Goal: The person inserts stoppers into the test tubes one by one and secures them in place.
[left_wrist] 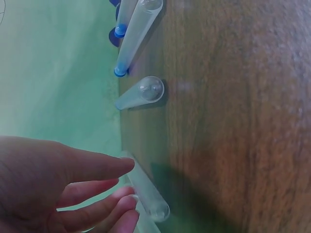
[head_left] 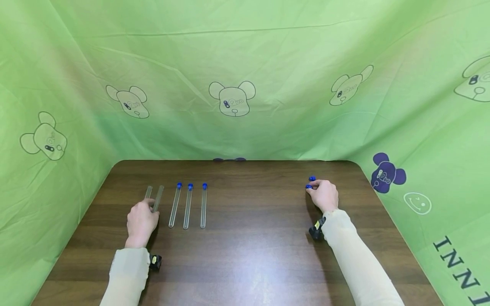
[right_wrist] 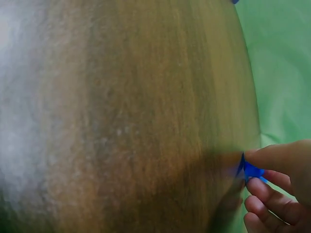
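Observation:
At the left, my left hand [head_left: 141, 219] reaches over two clear test tubes whose visible ends show no blue caps. In the left wrist view, its thumb and fingers stand apart beside the nearer uncapped test tube [left_wrist: 150, 196]; whether they touch it is unclear. The other uncapped test tube [head_left: 148, 192] is partly hidden by the hand. At the right, my right hand [head_left: 324, 195] pinches a small blue cap [right_wrist: 252, 171] between thumb and index finger, low over the table. Just beyond it lie more blue caps [head_left: 312, 178], partly merged in view.
Three test tubes with blue caps, the left [head_left: 175, 206], middle [head_left: 188, 208] and right [head_left: 204, 207], lie side by side right of the left hand. Green printed cloth [head_left: 233, 136] hangs around the back and sides of the brown wooden table [head_left: 252, 238].

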A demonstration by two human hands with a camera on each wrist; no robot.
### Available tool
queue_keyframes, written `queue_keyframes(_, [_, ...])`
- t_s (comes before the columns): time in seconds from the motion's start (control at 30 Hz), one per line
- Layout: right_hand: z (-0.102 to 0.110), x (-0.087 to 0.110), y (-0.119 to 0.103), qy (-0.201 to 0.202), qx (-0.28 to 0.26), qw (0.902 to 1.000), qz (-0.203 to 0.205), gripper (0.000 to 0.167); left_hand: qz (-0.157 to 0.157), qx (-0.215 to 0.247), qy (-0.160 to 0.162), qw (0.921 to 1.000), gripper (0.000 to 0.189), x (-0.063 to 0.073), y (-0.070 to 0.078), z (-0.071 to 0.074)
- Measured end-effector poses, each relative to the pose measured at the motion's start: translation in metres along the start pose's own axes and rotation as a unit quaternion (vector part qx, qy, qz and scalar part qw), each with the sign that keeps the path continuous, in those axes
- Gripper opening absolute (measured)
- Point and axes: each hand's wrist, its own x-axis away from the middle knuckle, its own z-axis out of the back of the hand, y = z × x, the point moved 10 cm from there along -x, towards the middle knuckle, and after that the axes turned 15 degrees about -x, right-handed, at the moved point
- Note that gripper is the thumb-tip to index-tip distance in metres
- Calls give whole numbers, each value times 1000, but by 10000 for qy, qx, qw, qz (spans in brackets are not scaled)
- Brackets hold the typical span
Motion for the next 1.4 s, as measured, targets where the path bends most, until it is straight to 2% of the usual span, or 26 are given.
queue_keyframes(0.4, [0,2,-3,13,-10,9999,168,24,-73,59,-86,9999,37,1,5,-7])
queue_keyframes(1.03, [0,3,-1,63,-117,9995,281,21,-135,-94,-539,9984,38,-1,12,-17])
queue_keyframes(1.4, [-2,1,-3,196,-341,9985,367,21,-213,-169,-474,9985,37,-4,11,-17])
